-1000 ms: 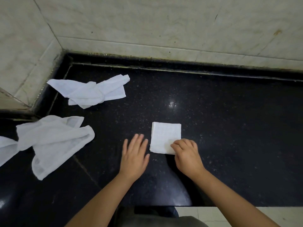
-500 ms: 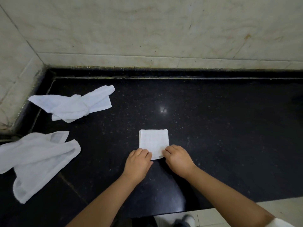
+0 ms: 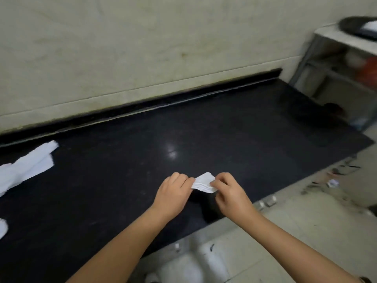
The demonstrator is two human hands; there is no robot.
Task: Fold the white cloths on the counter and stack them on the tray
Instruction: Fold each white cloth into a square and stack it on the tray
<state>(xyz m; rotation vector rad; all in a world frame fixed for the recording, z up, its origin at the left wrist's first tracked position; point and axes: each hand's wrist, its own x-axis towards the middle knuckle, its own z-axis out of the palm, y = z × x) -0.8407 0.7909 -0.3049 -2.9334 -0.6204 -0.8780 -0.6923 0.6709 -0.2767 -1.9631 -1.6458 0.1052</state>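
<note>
**Holding the folded cloth between both hands**

Head view: gripping a small folded white cloth (image 3: 204, 182) from either side, the left hand (image 3: 173, 196) pinches its left edge with curled fingers and the right hand (image 3: 228, 193) pinches its right edge the same way. The cloth's stacked layers show along its near edge, and it sits over the front part of the black counter (image 3: 224, 127); whether it touches the surface cannot be told. Two unfolded white cloths lie at the far left of the counter, one (image 3: 26, 166) near the wall, another (image 3: 3, 227) just showing at the frame edge. At the top right, a dark tray (image 3: 350, 27) rests on a shelf unit (image 3: 330, 58), well apart from the hands, with something white on it.
</note>
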